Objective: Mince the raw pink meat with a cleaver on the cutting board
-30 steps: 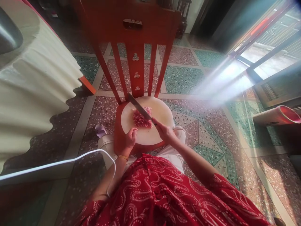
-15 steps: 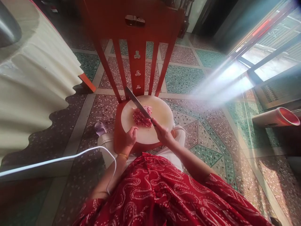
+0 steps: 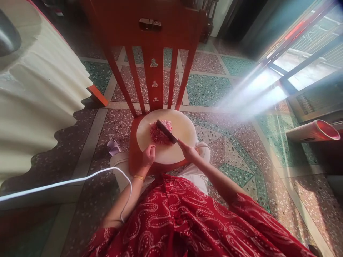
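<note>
A round pale cutting board lies on the seat of a reddish-brown wooden chair in front of me. Pink minced meat forms a flat heap left of the board's middle. My right hand is wrapped round the handle of a dark-bladed cleaver, whose blade lies down across the meat. At the board's near left edge, my left hand is curled closed, apart from the meat. Whether anything is inside those fingers cannot be made out.
The chair's tall slatted back rises beyond the board. A white cable runs from the left to my left arm. On the left hangs a cream tablecloth; a lilac slipper sits on the floor. A ribbed bin is at right.
The cleaver has come down from a raised position above the meat onto it. My left hand stays near the board's edge, its fingers curled. The view has shifted slightly.
</note>
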Demonstrator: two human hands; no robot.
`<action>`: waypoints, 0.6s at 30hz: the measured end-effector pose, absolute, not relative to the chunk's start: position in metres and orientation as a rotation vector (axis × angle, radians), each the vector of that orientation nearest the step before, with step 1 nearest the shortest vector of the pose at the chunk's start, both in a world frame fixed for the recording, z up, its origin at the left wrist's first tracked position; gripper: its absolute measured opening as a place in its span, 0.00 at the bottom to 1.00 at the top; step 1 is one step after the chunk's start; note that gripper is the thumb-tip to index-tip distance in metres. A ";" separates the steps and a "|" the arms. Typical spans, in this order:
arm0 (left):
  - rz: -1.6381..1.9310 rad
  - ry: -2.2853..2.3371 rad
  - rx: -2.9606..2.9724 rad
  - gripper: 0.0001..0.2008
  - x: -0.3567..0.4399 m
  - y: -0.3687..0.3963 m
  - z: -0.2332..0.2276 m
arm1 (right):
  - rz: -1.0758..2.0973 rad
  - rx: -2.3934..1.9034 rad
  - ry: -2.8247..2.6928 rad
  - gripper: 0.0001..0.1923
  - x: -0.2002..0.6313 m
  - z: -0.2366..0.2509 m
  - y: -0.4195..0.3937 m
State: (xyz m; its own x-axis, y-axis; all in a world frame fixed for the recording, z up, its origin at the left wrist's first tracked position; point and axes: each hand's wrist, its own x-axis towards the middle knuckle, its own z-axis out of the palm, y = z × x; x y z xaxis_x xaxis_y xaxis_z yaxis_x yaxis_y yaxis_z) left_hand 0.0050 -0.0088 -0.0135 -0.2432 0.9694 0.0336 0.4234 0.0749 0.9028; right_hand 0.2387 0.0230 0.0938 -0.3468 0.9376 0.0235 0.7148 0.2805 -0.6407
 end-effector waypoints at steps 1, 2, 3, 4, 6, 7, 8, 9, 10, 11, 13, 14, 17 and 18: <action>1.132 1.736 1.391 0.12 0.005 -0.009 -0.013 | 0.790 -1.537 -2.187 0.21 0.241 0.093 0.025; 1.135 1.733 1.395 0.12 0.005 -0.008 -0.012 | 0.800 -1.552 -2.203 0.21 0.242 0.095 0.027; 1.134 1.729 1.396 0.12 0.005 -0.008 -0.011 | 0.792 -1.527 -2.206 0.21 0.242 0.100 0.028; 1.133 1.728 1.393 0.12 0.006 -0.008 -0.010 | 0.767 -1.477 -2.195 0.22 0.241 0.106 0.028; 1.123 1.741 1.379 0.12 0.006 -0.008 -0.010 | 0.692 -1.371 -2.146 0.24 0.237 0.115 0.028; 1.119 1.751 1.372 0.12 0.007 -0.008 -0.010 | 0.652 -1.346 -2.125 0.24 0.235 0.115 0.027; 1.116 1.760 1.369 0.12 0.007 -0.008 -0.010 | 0.627 -1.354 -2.129 0.24 0.233 0.112 0.027; 1.114 1.767 1.368 0.12 0.007 -0.008 -0.010 | 0.624 -1.398 -2.161 0.24 0.231 0.108 0.026; 1.112 1.777 1.367 0.12 0.007 -0.009 -0.011 | 0.644 -1.467 -2.212 0.24 0.230 0.102 0.027; 1.108 1.783 1.367 0.12 0.007 -0.009 -0.012 | 0.678 -1.543 -2.259 0.23 0.230 0.098 0.027; 1.107 1.782 1.374 0.12 0.007 -0.009 -0.012 | 0.759 -1.630 -2.286 0.22 0.232 0.096 0.029; 1.109 1.773 1.385 0.12 0.006 -0.009 -0.012 | 0.781 -1.618 -2.252 0.22 0.232 0.100 0.031; 1.114 1.752 1.403 0.12 0.006 -0.008 -0.010 | 0.740 -1.444 -2.107 0.23 0.232 0.114 0.031; 1.114 1.753 1.400 0.12 0.007 -0.008 -0.010 | 0.711 -1.393 -2.083 0.24 0.230 0.115 0.030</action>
State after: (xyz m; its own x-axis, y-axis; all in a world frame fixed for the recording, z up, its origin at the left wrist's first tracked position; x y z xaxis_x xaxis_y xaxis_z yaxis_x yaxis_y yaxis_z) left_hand 0.0066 -0.0083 -0.0101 -0.2403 0.9702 0.0320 0.4409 0.0797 0.8940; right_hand 0.2303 0.0303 0.1155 -0.3278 0.9346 0.1378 0.6555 0.3300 -0.6793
